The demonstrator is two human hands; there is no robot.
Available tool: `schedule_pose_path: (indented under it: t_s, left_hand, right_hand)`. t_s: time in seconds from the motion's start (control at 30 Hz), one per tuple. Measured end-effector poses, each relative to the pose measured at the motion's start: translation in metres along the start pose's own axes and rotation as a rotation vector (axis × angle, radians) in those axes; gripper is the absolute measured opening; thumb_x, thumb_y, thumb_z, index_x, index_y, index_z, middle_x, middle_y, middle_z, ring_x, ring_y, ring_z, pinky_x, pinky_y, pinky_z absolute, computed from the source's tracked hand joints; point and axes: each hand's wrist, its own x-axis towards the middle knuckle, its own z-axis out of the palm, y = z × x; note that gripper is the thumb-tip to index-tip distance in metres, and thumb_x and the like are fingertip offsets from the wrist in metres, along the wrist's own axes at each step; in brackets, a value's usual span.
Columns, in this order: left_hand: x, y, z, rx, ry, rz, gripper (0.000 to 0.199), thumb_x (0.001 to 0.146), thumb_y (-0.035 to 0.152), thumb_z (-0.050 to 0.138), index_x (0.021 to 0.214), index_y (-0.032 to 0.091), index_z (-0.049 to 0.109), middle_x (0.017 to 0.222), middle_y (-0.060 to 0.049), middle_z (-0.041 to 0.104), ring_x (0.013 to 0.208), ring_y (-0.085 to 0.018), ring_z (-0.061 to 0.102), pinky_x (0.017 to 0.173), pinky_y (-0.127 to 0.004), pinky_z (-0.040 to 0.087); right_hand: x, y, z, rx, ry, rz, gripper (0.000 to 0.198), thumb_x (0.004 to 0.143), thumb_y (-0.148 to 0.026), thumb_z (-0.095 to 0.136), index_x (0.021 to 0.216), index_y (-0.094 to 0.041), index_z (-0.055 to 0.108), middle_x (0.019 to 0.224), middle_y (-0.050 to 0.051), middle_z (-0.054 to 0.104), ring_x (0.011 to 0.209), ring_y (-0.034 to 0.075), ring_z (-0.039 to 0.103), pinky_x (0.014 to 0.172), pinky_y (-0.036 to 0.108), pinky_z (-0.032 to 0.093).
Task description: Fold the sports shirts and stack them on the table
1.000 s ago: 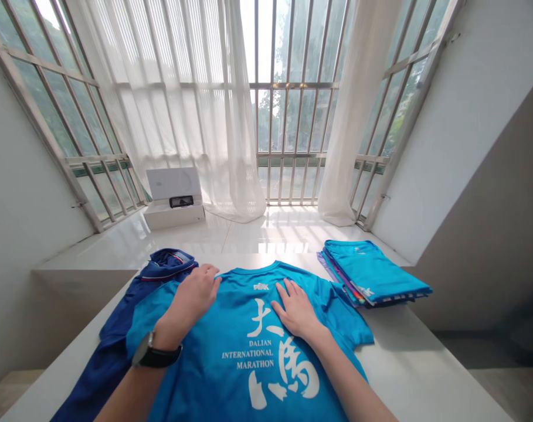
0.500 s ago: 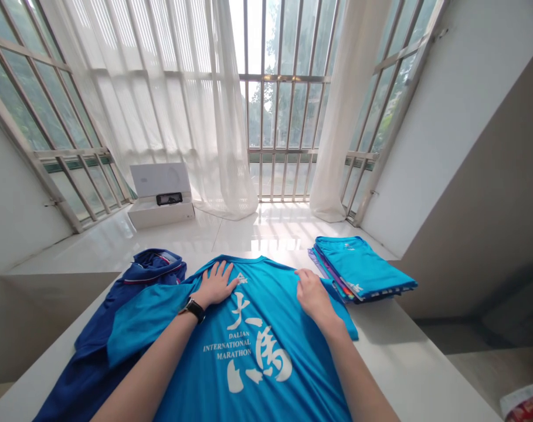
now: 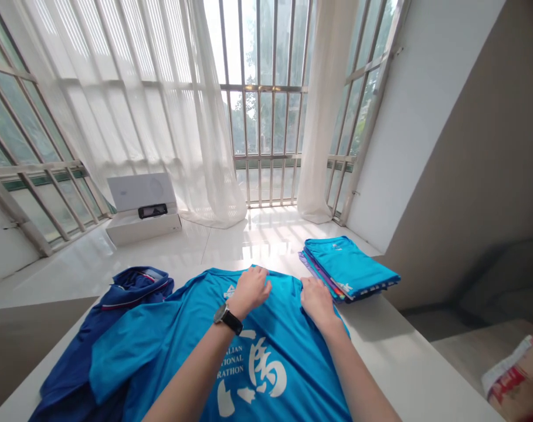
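Observation:
A bright blue T-shirt [image 3: 187, 328] with white lettering lies spread out in front of me, its collar toward the window. My left hand [image 3: 251, 287], a black-strapped watch [image 3: 227, 318] on its wrist, is closed at the collar with the fingers curled over the cloth. At the shoulder on the right, my right hand [image 3: 318, 300] pinches the fabric. My left forearm covers part of the lettering. Under the left sleeve lies a dark blue collared shirt [image 3: 79, 351]. A stack of folded shirts [image 3: 354, 266], a blue one on top, sits just beyond my right hand.
An open white box [image 3: 145, 228] holding a dark device [image 3: 152, 210] stands on the sill at the left. White curtains [image 3: 160, 129] and a barred window are behind. A red-and-white package [image 3: 516, 372] is at the lower right, past the white table's edge [image 3: 424, 357].
My left hand has moved right from lying flat on the shirt's chest to closing at the collar. My right hand stays at the shoulder. The view has shifted slightly right.

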Motion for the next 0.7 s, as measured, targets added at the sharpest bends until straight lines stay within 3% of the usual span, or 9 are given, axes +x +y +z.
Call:
schedule_pose_path:
  t_s: [0.1,0.2,0.33,0.43,0.57,0.7]
  left_hand:
    - [0.014,0.015,0.031,-0.020,-0.035,0.013,0.040,0.099,0.039,0.045,0.131,0.020,0.061,0.133,-0.014,0.062,0.123,-0.032,0.055,0.103,-0.048,0.044]
    - [0.019,0.006,0.059,-0.039,0.018,0.015,0.049,0.102,0.047,0.042,0.145,0.025,0.050,0.155,-0.011,0.046,0.143,-0.033,0.037,0.117,-0.057,0.028]
    - [0.020,-0.008,0.072,-0.081,0.017,0.061,0.054,0.103,0.052,0.034,0.150,0.027,0.045,0.160,-0.008,0.040,0.150,-0.031,0.028,0.122,-0.056,0.018]
    - [0.023,-0.010,0.070,-0.105,-0.007,0.064,0.055,0.103,0.053,0.034,0.151,0.029,0.045,0.161,-0.008,0.038,0.151,-0.031,0.026,0.122,-0.057,0.015]
    - [0.027,-0.012,0.069,-0.140,-0.025,0.067,0.056,0.102,0.053,0.034,0.153,0.031,0.042,0.162,-0.007,0.036,0.151,-0.032,0.024,0.122,-0.058,0.014]
    - [0.028,-0.015,0.070,-0.159,-0.027,0.074,0.057,0.102,0.055,0.032,0.152,0.031,0.043,0.162,-0.006,0.036,0.151,-0.032,0.025,0.122,-0.059,0.014]
  right_hand:
    - [0.001,0.004,-0.002,-0.013,0.005,0.016,0.023,0.096,-0.021,0.052,0.104,-0.014,0.073,0.108,0.015,0.073,0.105,0.028,0.064,0.084,0.034,0.042]
    - [0.004,0.007,-0.007,0.038,0.081,-0.028,0.024,0.097,-0.033,0.056,0.091,-0.018,0.073,0.099,0.011,0.074,0.102,0.028,0.063,0.085,0.034,0.041]
    - [0.007,0.010,-0.016,0.217,0.205,-0.098,0.039,0.100,-0.046,0.049,0.076,-0.020,0.066,0.085,0.009,0.073,0.091,0.025,0.065,0.081,0.031,0.042]
    - [0.005,0.017,-0.022,0.307,0.126,-0.036,0.041,0.099,-0.054,0.047,0.084,-0.021,0.066,0.078,0.007,0.073,0.077,0.023,0.068,0.068,0.029,0.040]
    - [0.000,0.032,-0.028,0.283,-0.078,-0.107,0.036,0.082,-0.053,0.069,0.100,-0.021,0.070,0.087,0.008,0.076,0.085,0.026,0.071,0.066,0.027,0.041]
    - [0.006,0.043,-0.048,0.248,-0.183,-0.212,0.024,0.078,-0.044,0.071,0.071,-0.021,0.069,0.079,0.008,0.073,0.078,0.026,0.067,0.066,0.030,0.042]
